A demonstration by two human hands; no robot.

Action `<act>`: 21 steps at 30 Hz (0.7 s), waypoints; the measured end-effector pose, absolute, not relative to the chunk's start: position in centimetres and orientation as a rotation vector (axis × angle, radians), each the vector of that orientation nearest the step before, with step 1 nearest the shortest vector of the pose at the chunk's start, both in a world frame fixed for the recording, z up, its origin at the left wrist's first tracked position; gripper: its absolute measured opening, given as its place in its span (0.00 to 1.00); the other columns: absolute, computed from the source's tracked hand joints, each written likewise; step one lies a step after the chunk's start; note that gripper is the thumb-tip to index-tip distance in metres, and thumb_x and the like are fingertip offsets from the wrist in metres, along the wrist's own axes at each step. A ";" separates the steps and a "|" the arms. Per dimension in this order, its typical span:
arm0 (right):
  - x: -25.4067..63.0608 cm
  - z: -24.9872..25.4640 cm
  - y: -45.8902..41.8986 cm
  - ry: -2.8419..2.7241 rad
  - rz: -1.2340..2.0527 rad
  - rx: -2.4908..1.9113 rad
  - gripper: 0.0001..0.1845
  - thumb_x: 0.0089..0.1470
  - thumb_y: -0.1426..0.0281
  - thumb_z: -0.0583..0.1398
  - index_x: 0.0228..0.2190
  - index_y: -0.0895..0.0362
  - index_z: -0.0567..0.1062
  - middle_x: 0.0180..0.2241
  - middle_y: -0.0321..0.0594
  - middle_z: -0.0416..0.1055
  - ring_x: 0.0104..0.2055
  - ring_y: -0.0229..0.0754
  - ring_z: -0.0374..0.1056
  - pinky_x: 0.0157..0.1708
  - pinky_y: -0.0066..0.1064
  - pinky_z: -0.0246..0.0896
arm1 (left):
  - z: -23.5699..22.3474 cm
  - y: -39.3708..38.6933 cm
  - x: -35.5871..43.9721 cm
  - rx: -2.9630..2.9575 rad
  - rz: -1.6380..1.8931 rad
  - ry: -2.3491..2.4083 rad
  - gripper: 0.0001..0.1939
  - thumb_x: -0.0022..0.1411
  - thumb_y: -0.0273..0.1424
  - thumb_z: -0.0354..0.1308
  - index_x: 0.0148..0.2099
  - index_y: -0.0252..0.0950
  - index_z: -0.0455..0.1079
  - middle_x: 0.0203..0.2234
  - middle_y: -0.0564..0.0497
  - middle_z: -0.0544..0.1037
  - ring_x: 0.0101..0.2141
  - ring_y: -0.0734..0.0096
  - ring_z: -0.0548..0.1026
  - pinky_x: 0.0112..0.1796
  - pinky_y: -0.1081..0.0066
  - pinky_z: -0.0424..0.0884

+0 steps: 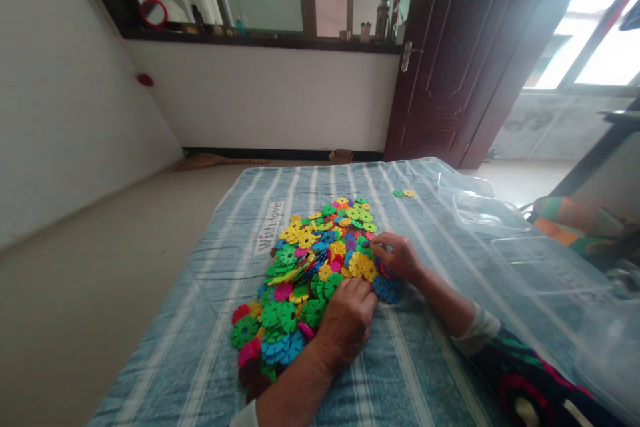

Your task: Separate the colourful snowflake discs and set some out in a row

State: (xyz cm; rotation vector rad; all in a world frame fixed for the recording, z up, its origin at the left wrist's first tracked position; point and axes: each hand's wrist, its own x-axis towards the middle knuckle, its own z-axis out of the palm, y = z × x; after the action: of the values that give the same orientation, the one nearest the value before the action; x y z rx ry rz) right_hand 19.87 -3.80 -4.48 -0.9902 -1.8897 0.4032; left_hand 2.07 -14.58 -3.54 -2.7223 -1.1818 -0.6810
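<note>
A heap of notched plastic snowflake discs (300, 280) in several colours lies on the striped cloth (210, 300). My left hand (347, 320) rests against the heap's near right side, back upward, beside yellow discs (359, 265) and a green disc (333, 285). Its fingers are curled, and the fingertips are hidden. On the heap's right edge, my right hand (400, 255) has thumb and forefinger pinched together at a small snowflake disc whose colour is hard to make out. Blue discs (387, 289) lie between the two hands, close to the right wrist.
A green disc (397, 193) and a yellow disc (409, 193) lie apart near the far edge. Clear plastic boxes (493, 213) stand on the right, beside an orange and green cloth (560, 223). Beyond are a dark red door (450, 53) and a windowsill (280, 42) holding bottles.
</note>
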 end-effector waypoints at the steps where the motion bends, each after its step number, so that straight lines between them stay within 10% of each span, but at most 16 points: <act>1: 19.7 -4.4 -3.8 -1.887 0.403 -0.971 0.09 0.56 0.69 0.59 0.29 0.55 0.79 0.30 0.40 0.77 0.34 0.42 0.72 0.38 0.33 0.65 | -3.6 -14.7 2.2 -2.720 -0.680 -1.180 0.06 0.61 0.20 0.54 0.37 0.34 0.71 0.35 0.46 0.76 0.39 0.60 0.72 0.43 0.61 0.73; 21: 11.4 -0.1 -1.0 -2.357 0.257 -0.916 0.12 0.52 0.75 0.64 0.40 0.56 0.78 0.39 0.43 0.76 0.45 0.45 0.69 0.48 0.35 0.61 | -5.1 -15.9 3.4 -2.766 -0.867 -1.091 0.08 0.56 0.20 0.55 0.39 0.33 0.71 0.35 0.44 0.76 0.40 0.56 0.73 0.42 0.60 0.76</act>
State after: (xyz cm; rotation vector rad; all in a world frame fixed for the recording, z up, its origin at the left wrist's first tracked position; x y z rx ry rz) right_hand 11.42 -1.04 -0.12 -0.9163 -2.3570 0.2575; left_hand 3.39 -15.89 -5.12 -2.7663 -1.0909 -0.8666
